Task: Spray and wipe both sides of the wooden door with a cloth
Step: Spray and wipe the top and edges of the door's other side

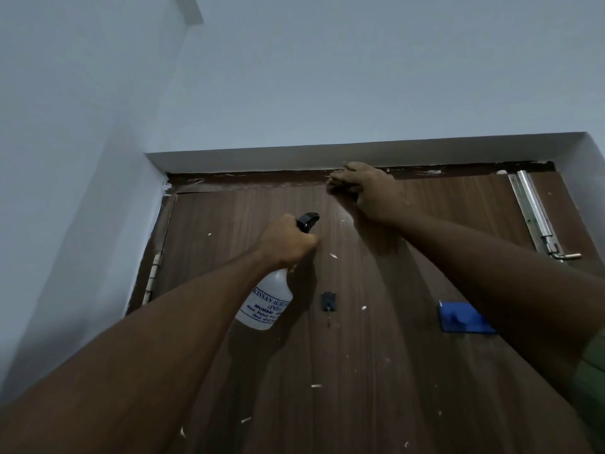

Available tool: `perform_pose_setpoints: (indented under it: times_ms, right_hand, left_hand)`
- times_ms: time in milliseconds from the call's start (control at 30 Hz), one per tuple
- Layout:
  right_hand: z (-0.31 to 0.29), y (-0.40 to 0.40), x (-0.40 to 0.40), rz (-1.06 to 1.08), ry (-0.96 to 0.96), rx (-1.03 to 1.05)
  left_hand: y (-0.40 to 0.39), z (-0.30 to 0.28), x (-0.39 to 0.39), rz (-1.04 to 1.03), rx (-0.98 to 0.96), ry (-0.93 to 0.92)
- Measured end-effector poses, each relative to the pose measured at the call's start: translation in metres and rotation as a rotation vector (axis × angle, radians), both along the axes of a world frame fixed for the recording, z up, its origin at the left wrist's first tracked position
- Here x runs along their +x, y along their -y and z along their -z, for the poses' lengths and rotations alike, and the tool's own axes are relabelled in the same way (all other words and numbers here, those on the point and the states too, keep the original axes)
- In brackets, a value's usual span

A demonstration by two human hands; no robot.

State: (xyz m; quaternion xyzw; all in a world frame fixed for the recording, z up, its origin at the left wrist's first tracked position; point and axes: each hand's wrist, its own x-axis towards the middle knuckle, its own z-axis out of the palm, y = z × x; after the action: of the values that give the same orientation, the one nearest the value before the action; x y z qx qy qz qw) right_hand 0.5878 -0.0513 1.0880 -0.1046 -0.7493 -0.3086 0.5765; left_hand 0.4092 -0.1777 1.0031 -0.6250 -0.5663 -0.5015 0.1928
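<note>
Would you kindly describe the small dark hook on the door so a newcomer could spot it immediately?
Start at the brown wooden door. Near its middle, just right of the white spray bottle, sits the small hook. Unlike the wider blue hook plate further right, it is dark and tiny.

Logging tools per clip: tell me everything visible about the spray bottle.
The spray bottle is translucent white plastic with a black trigger head at the top and blue printed lettering on its body, only partly readable. It is held up in front of the wooden door, tilted, nozzle toward the door's upper part. The left hand grips its neck and trigger. Its liquid level cannot be told.
</note>
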Motion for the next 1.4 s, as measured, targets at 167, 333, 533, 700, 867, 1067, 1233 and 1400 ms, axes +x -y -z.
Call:
perform_pose_setpoints:
  times_ms: [167, 333, 533, 700, 867, 1067, 1233, 1400]
  right_hand:
    - [0.010, -0.004, -0.017, -0.017, -0.054, -0.031]
    - [0.026, 0.003, -0.028, -0.035, -0.078, 0.024]
    - [0.043, -0.005, -0.028, 0.059, 0.509, 0.266]
    - [0.015, 0.004, -0.064, -0.050, 0.009, 0.018]
    - [0.074, -0.007, -0.092, 0.012, 0.475, 0.316]
    - [0.016, 0.010, -0.086, -0.018, 0.057, 0.053]
    - [0.071, 0.013, -0.114, 0.005, 0.407, 0.171]
    - [0.010, 0.033, -0.103, -0.016, 0.205, 0.108]
  left_hand:
    - [0.000, 0.002, -0.012, -0.110, 0.021, 0.036]
    - [0.000, 0.003, -0.026, -0.089, 0.092, 0.069]
    - [0.007, 0.004, -0.037, -0.075, 0.159, 0.082]
    - [0.009, -0.002, -0.049, -0.057, 0.167, 0.083]
    - [0.015, -0.002, -0.062, -0.025, 0.245, 0.096]
    - [0.025, 0.000, -0.080, -0.078, 0.219, 0.045]
    - [0.029, 0.008, -0.094, -0.073, 0.195, 0.059]
    - [0.033, 0.011, -0.101, -0.025, 0.149, 0.064]
